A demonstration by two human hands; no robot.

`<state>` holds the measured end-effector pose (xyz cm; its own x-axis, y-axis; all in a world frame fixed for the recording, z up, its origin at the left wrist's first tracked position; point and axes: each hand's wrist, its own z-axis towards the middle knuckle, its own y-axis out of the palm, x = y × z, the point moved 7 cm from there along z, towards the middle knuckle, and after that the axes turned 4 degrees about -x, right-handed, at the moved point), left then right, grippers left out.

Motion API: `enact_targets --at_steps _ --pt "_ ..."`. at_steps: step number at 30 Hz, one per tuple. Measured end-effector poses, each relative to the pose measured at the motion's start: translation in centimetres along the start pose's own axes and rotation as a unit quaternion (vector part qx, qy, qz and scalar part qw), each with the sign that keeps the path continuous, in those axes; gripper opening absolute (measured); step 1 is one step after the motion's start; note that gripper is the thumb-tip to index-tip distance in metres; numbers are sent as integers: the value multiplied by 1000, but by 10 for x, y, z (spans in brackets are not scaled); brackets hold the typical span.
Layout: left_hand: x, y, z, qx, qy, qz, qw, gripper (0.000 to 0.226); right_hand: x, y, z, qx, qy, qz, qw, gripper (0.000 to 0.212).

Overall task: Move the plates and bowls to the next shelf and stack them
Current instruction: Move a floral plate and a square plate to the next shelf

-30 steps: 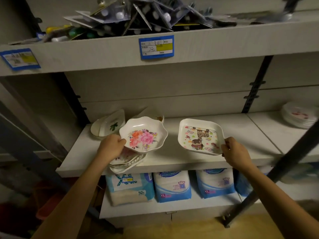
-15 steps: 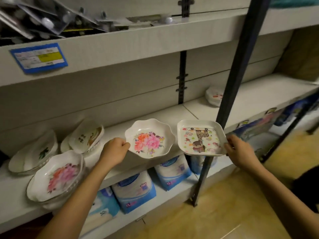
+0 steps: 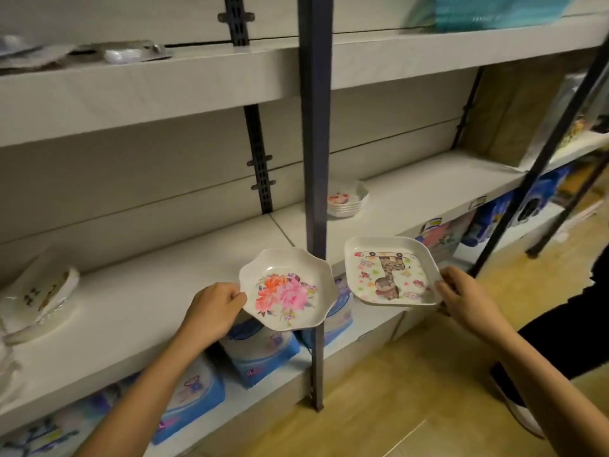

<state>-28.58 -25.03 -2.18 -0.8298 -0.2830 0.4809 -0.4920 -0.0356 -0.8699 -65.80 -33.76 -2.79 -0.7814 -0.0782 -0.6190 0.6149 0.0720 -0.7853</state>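
My left hand (image 3: 216, 308) grips the left rim of a scalloped white plate with pink flowers (image 3: 286, 289), held in the air in front of the shelf edge. My right hand (image 3: 464, 293) pinches the right rim of a square white plate with a giraffe print (image 3: 389, 272), also held in the air. A stack of white flowered plates (image 3: 346, 199) stands on the right-hand shelf section (image 3: 421, 196), partly behind the post. More plates and bowls (image 3: 39, 291) lean at the far left of the left shelf section (image 3: 138, 291).
A dark metal upright post (image 3: 315, 153) stands between the two shelf sections, just behind the flowered plate. Blue-and-white soft packs (image 3: 260, 351) fill the lower shelf. Diagonal dark struts (image 3: 540, 159) cross at the right. A dark shoe (image 3: 514, 410) rests on the wooden floor.
The view has swung right along the shelving. Both hands have carried their plates rightward to the post; the stack on the right-hand section is now closer.
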Motion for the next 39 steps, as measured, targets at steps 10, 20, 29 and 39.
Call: enact_targets --at_steps 10,20,29,39 --pt "108 65 23 -9 3 -16 1000 39 83 -59 45 7 30 33 999 8" --pt "181 84 103 20 28 -18 999 42 119 -87 118 18 69 57 996 11" --pt "199 84 186 76 6 -21 997 40 111 -109 213 28 50 36 998 21" --pt "177 81 238 128 -108 -7 986 41 107 -78 334 -46 -8 22 999 19"
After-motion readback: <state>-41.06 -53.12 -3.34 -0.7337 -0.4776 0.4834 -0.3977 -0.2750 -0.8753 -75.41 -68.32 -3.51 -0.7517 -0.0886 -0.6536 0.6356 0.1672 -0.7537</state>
